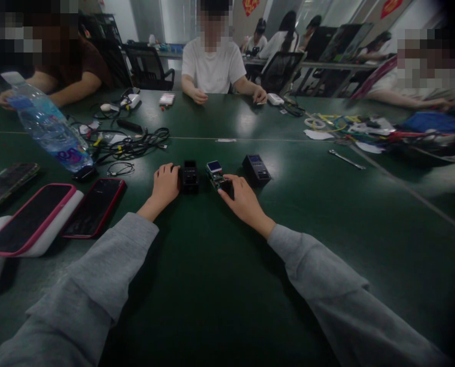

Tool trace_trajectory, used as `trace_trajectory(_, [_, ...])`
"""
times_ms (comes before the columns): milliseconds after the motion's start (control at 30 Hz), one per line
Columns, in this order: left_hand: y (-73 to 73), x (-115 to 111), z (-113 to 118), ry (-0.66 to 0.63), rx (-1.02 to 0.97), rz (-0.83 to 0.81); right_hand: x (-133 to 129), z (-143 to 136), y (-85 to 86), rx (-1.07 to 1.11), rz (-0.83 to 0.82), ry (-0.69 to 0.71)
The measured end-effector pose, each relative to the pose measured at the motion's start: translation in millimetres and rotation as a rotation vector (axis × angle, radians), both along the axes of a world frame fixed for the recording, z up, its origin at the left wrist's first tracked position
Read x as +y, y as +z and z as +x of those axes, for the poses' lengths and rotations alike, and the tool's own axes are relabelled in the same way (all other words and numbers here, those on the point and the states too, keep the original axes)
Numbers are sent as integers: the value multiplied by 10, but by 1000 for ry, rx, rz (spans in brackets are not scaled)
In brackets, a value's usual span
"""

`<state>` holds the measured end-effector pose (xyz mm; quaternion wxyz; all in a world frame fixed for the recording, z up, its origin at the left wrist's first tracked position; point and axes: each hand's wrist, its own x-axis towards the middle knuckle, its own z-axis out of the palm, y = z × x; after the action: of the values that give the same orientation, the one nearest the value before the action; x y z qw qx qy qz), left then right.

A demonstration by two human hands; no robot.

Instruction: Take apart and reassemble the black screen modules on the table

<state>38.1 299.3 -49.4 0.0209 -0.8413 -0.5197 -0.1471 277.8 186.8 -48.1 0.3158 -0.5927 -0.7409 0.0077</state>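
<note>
On the dark green table stands a small black case [190, 176], with my left hand [166, 184] at its left side, fingers curled and close together; whether they grip the case is hard to tell. My right hand [243, 198] is closed on a green circuit board [216, 178] that carries a small screen at its far end. The thumb and fingers hold the board's near right part. A second black device [257, 169], with a dark screen, lies just beyond my right hand, apart from it.
Phones [94, 208] and a tilted water bottle [53, 127] are at the left. Black cables [143, 142] lie behind my left hand. At the right are a wrench [347, 159] and a pile of coloured wires [336, 122]. People sit around the table.
</note>
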Motion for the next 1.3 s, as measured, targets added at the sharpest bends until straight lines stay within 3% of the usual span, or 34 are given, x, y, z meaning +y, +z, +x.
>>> trace_trajectory(700, [2, 4, -4, -4, 6, -4, 43, 21, -44, -15, 66, -38])
trace_trajectory(1300, [3, 4, -7, -4, 0, 0, 5, 0, -6, -2, 23, -103])
